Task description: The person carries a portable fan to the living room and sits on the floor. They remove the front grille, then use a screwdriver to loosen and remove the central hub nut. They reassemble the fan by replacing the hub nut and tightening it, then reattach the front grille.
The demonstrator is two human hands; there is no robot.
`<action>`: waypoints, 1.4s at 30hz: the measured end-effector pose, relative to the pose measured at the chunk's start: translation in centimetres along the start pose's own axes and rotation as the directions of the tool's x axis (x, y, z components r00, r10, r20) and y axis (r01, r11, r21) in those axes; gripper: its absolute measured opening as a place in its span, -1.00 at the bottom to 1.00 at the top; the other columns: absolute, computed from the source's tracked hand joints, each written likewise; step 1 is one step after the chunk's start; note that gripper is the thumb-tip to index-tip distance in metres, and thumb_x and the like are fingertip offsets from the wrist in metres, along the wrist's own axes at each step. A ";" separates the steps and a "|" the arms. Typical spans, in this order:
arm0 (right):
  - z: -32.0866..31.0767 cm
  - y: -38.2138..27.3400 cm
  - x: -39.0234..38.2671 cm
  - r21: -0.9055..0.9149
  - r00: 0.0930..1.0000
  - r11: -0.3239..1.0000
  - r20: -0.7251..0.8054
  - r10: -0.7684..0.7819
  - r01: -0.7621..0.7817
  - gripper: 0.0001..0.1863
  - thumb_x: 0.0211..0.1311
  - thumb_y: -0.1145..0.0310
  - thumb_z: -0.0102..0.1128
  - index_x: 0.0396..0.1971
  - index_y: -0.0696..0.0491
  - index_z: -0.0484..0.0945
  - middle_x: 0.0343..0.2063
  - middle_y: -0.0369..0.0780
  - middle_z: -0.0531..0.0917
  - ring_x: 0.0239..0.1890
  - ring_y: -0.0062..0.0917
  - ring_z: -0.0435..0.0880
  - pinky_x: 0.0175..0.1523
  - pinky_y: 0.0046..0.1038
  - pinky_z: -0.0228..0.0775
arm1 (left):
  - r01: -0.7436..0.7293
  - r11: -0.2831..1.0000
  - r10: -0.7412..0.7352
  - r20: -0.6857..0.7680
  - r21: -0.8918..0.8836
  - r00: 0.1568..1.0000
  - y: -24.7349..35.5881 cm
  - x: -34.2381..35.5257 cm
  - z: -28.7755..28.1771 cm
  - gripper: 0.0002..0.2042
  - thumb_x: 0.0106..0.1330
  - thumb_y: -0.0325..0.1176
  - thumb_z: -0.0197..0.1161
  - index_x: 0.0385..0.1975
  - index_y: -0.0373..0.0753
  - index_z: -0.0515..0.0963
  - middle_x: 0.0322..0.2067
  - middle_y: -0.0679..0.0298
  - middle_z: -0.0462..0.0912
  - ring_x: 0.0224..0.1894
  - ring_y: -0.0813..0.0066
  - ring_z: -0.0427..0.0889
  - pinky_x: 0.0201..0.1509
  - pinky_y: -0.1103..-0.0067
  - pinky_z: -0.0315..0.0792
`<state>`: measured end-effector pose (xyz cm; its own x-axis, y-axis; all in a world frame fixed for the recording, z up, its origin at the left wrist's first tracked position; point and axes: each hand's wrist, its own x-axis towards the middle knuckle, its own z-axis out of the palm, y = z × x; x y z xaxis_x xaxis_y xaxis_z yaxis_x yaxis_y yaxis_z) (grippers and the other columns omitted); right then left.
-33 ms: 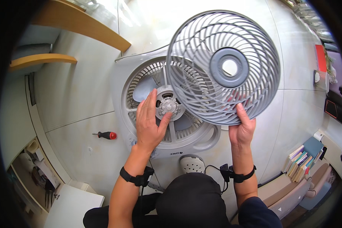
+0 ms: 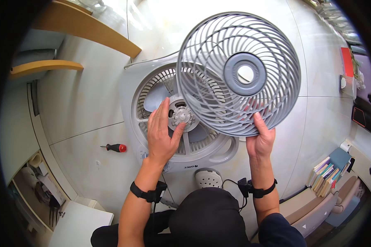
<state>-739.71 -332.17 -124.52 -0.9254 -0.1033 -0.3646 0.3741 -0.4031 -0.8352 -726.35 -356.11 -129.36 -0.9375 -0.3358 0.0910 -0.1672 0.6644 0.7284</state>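
A grey box fan [image 2: 132,123] lies face up on the tiled floor, its blades and central hub [image 2: 182,117] uncovered. My left hand [image 2: 163,138] is over its left part beside the hub, fingers stretched out and thumb apart, holding nothing. I cannot tell whether it touches the fan. My right hand [image 2: 261,138] grips the lower rim of a round spiral fan grille [image 2: 245,74], thumb on top and fingers behind the slats. Raised and tilted, the grille covers the fan's right part from view. A grey ring surrounds a pale round centre on it.
A red and black screwdriver [image 2: 116,147] lies on the floor left of the fan. Wooden chair parts [image 2: 90,26] reach in at the upper left. An open drawer [image 2: 37,189] stands at lower left, books [image 2: 326,173] at right. My shoe [image 2: 208,178] is just below the fan.
The grille has shifted slightly left with my right hand. My left hand stays almost where it was.
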 end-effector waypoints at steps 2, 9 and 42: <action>0.4 0.1 -0.4 0.045 0.998 0.998 0.036 0.047 -0.048 -0.57 0.45 0.61 0.18 0.28 0.22 0.43 0.11 -0.06 0.67 0.08 -0.32 0.73 0.13 -0.24 0.64 | 0.020 1.000 -0.020 0.019 0.018 1.000 0.1 -0.1 -0.1 -0.28 0.45 -0.19 0.35 0.50 -0.41 0.26 0.40 -0.05 0.46 0.39 -0.04 0.47 0.54 0.15 0.17; 0.6 0.4 -1.3 0.065 0.989 0.990 0.093 0.118 -0.125 -0.57 0.45 0.57 0.21 0.27 0.23 0.43 0.13 -0.03 0.65 0.10 -0.28 0.73 0.07 -0.24 0.68 | 0.135 0.975 -0.150 -0.076 -0.178 0.986 1.1 0.1 -1.7 -0.43 0.55 -0.31 0.20 0.48 -0.41 0.29 0.36 -0.03 0.52 0.39 0.11 0.52 0.50 0.23 0.29; -4.0 3.2 2.6 -0.215 0.930 0.968 0.311 0.197 -0.133 -0.35 0.53 0.46 0.06 0.55 0.21 0.17 0.33 0.04 0.51 0.33 -0.27 0.56 0.40 -0.29 0.45 | 0.341 0.226 -0.636 0.127 -0.912 0.761 -0.5 -4.4 -2.8 -0.36 0.48 -0.41 0.33 0.52 -0.29 0.26 0.03 0.16 0.67 -0.07 0.39 0.71 -0.01 0.44 0.64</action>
<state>-740.64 -330.08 -129.74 -0.8056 -0.4586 -0.3752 0.4980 -0.1811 -0.8480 -721.30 -356.81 -128.19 -0.6466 -0.5928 -0.4801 -0.0794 -0.5737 0.8152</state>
